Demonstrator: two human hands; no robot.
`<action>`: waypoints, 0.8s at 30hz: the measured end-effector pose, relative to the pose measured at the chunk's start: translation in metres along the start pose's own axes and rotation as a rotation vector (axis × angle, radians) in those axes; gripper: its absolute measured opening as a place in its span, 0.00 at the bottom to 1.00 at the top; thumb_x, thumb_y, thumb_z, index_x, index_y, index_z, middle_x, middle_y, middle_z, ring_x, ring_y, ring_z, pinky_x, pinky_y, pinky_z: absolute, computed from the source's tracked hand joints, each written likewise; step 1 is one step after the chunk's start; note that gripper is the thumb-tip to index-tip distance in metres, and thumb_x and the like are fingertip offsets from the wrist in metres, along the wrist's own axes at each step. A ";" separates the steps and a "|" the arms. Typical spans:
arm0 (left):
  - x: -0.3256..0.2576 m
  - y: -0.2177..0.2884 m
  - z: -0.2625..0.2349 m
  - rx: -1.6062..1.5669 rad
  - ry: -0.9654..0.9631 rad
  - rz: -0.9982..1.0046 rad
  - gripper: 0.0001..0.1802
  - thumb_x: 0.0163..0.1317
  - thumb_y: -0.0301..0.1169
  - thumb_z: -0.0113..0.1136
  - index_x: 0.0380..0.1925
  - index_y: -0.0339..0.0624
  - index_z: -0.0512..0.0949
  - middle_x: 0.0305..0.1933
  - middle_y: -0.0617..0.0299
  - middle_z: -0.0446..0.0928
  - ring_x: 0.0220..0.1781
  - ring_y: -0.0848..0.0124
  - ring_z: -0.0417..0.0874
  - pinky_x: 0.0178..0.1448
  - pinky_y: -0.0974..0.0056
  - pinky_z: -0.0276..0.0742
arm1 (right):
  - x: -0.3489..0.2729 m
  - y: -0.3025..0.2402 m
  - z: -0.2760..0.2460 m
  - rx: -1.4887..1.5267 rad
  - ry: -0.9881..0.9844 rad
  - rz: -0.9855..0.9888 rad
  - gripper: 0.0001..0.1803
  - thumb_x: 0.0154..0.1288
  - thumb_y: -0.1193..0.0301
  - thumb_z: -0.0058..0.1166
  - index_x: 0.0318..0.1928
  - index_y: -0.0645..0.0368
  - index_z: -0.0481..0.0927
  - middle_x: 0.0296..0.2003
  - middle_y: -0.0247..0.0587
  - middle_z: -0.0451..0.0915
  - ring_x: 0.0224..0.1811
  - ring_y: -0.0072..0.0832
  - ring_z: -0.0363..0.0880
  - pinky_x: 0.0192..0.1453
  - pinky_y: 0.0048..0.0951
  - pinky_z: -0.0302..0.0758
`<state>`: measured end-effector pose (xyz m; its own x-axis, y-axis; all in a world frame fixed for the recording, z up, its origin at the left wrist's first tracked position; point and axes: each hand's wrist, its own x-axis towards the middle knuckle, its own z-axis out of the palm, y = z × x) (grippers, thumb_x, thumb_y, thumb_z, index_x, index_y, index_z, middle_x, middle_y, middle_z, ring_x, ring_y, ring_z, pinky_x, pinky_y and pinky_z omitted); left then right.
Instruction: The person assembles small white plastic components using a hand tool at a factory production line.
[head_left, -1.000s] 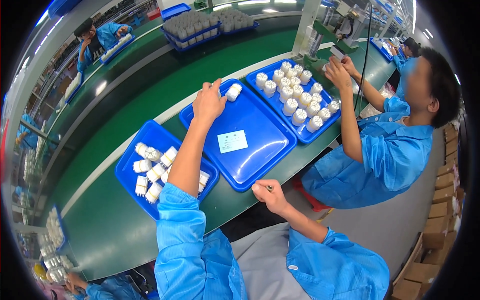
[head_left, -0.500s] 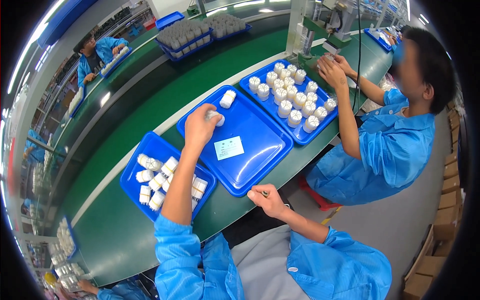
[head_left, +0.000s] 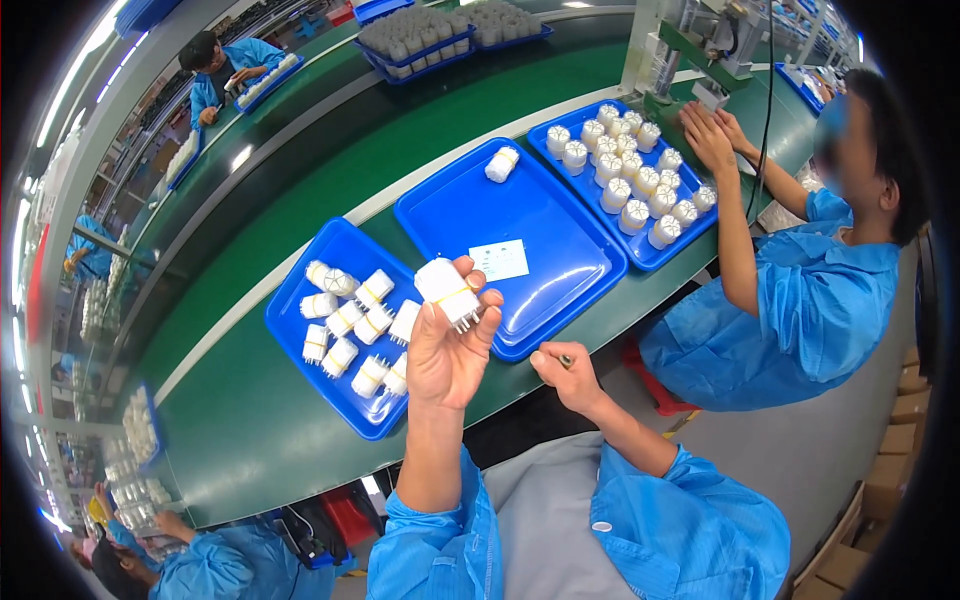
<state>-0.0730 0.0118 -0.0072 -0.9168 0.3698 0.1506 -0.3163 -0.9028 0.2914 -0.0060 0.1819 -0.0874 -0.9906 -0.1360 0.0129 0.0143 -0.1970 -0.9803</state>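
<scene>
My left hand is raised with its fingers round a white block-shaped part, which has a yellow band and several metal pins at its lower end. It is above the near left edge of the middle blue tray. In that tray lie a similar white part and a pale printed label. My right hand is closed near the tray's near corner, on a slim tool whose metallic end shows; the rest is hidden in the fist.
A left blue tray holds several white banded parts lying loosely. Upright white parts fill a right tray, beside a co-worker at a bench machine. Stacked trays of parts stand across the green belt.
My left hand has come back from the middle tray's far left side, bringing a white part up and nearer to me. The whole view has shifted slightly; my right hand keeps its grip.
</scene>
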 end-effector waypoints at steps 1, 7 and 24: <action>-0.003 0.001 0.003 0.002 0.004 0.007 0.35 0.62 0.38 0.66 0.63 0.31 0.64 0.54 0.52 0.73 0.55 0.56 0.81 0.56 0.61 0.86 | 0.000 0.001 0.001 0.012 0.005 0.003 0.23 0.72 0.68 0.51 0.18 0.59 0.63 0.17 0.23 0.58 0.23 0.12 0.53 0.26 0.25 0.53; -0.014 0.004 0.014 0.314 -0.042 0.122 0.38 0.57 0.36 0.71 0.63 0.32 0.65 0.53 0.51 0.74 0.57 0.54 0.80 0.57 0.54 0.83 | -0.001 0.003 -0.001 -0.013 0.003 -0.018 0.25 0.72 0.67 0.52 0.17 0.58 0.62 0.16 0.24 0.58 0.23 0.13 0.53 0.25 0.25 0.52; -0.015 -0.009 0.012 0.323 -0.257 0.311 0.28 0.51 0.20 0.70 0.51 0.47 0.69 0.68 0.48 0.69 0.72 0.42 0.64 0.73 0.42 0.63 | 0.001 0.000 0.000 -0.060 0.010 -0.034 0.24 0.72 0.67 0.52 0.18 0.60 0.63 0.16 0.25 0.57 0.22 0.14 0.53 0.25 0.26 0.52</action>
<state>-0.0530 0.0168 -0.0006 -0.8531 0.1732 0.4922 0.0905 -0.8799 0.4665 -0.0070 0.1820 -0.0876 -0.9917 -0.1205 0.0443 -0.0269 -0.1424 -0.9894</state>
